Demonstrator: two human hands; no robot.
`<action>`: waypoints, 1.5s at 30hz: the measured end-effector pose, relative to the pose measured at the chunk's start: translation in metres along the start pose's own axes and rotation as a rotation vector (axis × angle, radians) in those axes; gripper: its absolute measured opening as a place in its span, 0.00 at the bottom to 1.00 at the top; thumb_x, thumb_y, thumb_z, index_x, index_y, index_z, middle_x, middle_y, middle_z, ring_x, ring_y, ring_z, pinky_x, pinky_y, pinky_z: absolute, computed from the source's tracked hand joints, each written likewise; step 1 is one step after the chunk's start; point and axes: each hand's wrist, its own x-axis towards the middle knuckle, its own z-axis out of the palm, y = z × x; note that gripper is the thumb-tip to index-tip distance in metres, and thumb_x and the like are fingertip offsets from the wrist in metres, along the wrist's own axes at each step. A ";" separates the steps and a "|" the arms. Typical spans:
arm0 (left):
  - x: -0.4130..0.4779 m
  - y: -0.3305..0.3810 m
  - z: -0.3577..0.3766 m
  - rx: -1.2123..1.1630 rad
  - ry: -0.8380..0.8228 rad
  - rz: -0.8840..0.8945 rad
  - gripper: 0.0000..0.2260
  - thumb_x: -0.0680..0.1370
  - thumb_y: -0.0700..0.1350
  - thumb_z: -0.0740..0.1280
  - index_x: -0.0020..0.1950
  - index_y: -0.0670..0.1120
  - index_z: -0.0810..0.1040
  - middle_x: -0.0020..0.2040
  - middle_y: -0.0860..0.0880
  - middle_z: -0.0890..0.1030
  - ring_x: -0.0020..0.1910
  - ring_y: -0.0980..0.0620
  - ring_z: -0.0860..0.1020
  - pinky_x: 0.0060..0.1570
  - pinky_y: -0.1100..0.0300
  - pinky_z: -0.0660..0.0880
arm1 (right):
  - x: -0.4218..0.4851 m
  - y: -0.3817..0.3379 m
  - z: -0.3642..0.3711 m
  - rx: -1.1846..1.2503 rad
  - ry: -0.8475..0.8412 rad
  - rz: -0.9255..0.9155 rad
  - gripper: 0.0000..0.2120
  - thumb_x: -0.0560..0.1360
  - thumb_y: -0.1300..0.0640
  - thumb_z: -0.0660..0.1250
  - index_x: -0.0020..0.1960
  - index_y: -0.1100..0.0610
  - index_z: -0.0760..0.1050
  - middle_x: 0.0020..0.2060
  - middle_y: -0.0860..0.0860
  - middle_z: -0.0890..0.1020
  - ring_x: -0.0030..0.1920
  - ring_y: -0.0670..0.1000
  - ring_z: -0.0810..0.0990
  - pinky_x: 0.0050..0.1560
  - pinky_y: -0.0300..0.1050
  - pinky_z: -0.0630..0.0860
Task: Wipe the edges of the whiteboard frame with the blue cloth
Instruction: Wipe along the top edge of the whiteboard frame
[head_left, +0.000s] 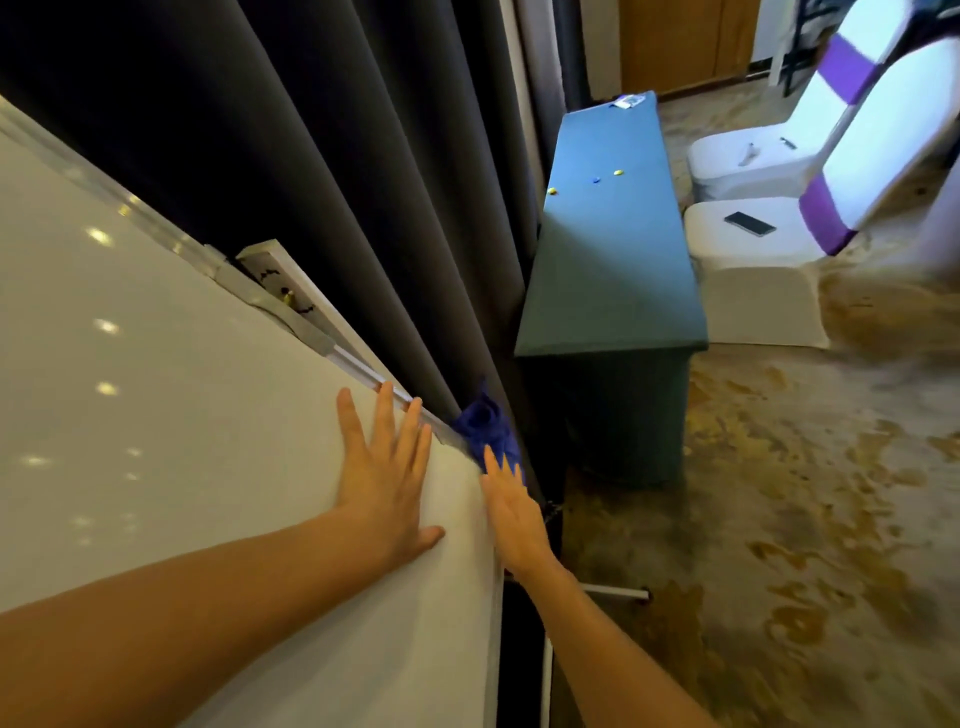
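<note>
The whiteboard (156, 415) fills the left of the view, tilted, with its silver frame (358, 366) running down its upper right edge to a corner. My left hand (387, 478) lies flat on the board surface with fingers spread, fingertips at the frame. My right hand (511, 512) presses the blue cloth (485, 426) against the frame's corner and right edge, fingers extended over the cloth. Part of the cloth bunches up behind the corner.
Dark grey curtains (311, 156) hang right behind the board. A teal-covered table (613, 249) with small magnets stands to the right. Two white-covered chairs (753, 270) with purple sashes sit beyond; a phone (749, 223) lies on one. The board's stand leg (613, 591) rests on patterned carpet.
</note>
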 end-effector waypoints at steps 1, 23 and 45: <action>0.002 0.001 0.001 0.007 -0.007 0.003 0.50 0.69 0.78 0.44 0.78 0.45 0.37 0.78 0.35 0.36 0.69 0.22 0.29 0.56 0.17 0.31 | 0.004 0.009 -0.001 0.099 0.036 0.137 0.24 0.84 0.46 0.50 0.79 0.46 0.54 0.78 0.51 0.60 0.78 0.56 0.56 0.77 0.58 0.53; 0.007 0.013 0.022 0.037 0.025 0.103 0.46 0.67 0.79 0.42 0.79 0.56 0.41 0.79 0.38 0.38 0.72 0.25 0.32 0.59 0.17 0.34 | -0.065 0.035 0.037 1.219 0.237 0.596 0.16 0.76 0.47 0.66 0.62 0.51 0.79 0.56 0.51 0.83 0.55 0.57 0.84 0.57 0.57 0.80; -0.017 0.015 -0.026 0.035 0.103 0.238 0.40 0.72 0.75 0.42 0.79 0.57 0.45 0.81 0.43 0.44 0.77 0.32 0.39 0.65 0.23 0.37 | -0.203 0.046 0.023 1.345 0.285 0.690 0.14 0.82 0.52 0.60 0.51 0.54 0.84 0.53 0.49 0.78 0.54 0.57 0.80 0.59 0.58 0.77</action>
